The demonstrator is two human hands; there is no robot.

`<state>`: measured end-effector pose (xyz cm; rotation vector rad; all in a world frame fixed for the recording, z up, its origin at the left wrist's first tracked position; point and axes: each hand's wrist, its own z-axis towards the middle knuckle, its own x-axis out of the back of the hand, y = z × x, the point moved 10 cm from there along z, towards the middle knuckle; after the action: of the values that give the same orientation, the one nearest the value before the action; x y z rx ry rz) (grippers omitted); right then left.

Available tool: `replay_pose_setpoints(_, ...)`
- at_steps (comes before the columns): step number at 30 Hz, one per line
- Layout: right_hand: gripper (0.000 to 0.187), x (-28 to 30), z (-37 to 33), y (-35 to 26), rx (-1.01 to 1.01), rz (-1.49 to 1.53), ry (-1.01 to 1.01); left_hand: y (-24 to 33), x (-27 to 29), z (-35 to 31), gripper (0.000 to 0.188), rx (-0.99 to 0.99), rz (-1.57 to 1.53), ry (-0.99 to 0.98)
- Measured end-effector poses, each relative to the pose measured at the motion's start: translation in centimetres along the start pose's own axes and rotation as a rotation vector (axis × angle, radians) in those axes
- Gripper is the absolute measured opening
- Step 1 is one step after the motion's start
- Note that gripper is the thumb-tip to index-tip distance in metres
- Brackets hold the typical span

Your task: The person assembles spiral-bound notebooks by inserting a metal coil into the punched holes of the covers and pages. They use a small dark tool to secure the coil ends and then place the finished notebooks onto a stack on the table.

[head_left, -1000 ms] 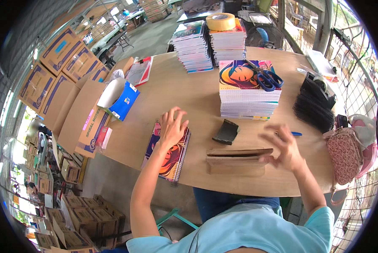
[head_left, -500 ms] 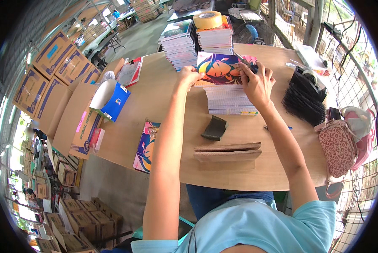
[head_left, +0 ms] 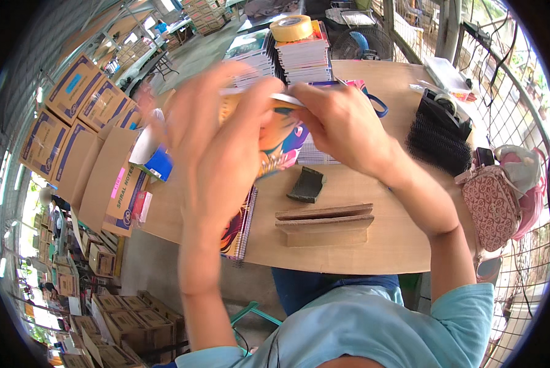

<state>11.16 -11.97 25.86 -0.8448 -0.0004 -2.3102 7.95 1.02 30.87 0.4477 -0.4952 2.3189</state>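
A colourful printed notebook (head_left: 285,142) is raised and tilted above the table between my hands. My left hand (head_left: 217,132), smeared by motion, has its fingers at the notebook's upper edge and covers much of it. My right hand (head_left: 342,126) pinches that same edge near the middle. A dark blue looped handle (head_left: 379,106) sticks out beyond my right knuckles; the rest of this tool is mostly hidden. Behind my right hand is a stack of notebooks (head_left: 318,153), partly covered. Below my left hand, a spiral notebook (head_left: 241,224) lies at the table's front edge.
A dark block (head_left: 307,185) and a slotted brown wooden piece (head_left: 325,225) are on the table (head_left: 404,245). Farther back, a tape roll (head_left: 290,28) tops book stacks. Black coils (head_left: 437,144) and a patterned pouch (head_left: 492,199) are right, cartons (head_left: 103,178) left.
Both hands have come nearer to me from the stack, lifting and tilting the notebook. My left hand has risen and swung leftward. The front-edge notebook's coil side now shows.
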Motion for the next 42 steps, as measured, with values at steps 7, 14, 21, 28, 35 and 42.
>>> replay_pose_setpoints(7, 0.016, -5.9, -9.2, 0.4, -0.472, 0.722, 0.094, -7.9, -6.7, -27.2, 0.064, 1.066, -1.268, 0.332)
replay_pose_setpoints(14, 0.017, -11.1, -11.4, -2.2, -0.44, 0.653, -0.096, -8.4, -7.3, -33.3, 0.038, 1.236, -1.077, 0.238)
replay_pose_setpoints(21, 0.016, -8.6, -14.9, 0.1, -0.421, 0.371, -0.178, -3.4, -10.3, -34.7, 0.062, 1.232, -1.054, 0.036)
replay_pose_setpoints(28, 0.072, -6.2, -29.5, 6.9, -0.843, 0.425, -0.125, 5.3, -13.2, -30.6, 0.077, 0.923, -1.234, -0.054)
replay_pose_setpoints(35, 0.028, -0.6, -28.7, 18.9, -0.974, 0.149, -0.247, 4.4, -13.4, -30.6, 0.093, 1.05, -1.096, 0.078)
replay_pose_setpoints(42, 0.012, 3.4, -29.5, 22.2, -0.502, -0.608, -0.135, 12.0, -7.5, -15.3, 0.054, 0.346, -0.485, -0.176)
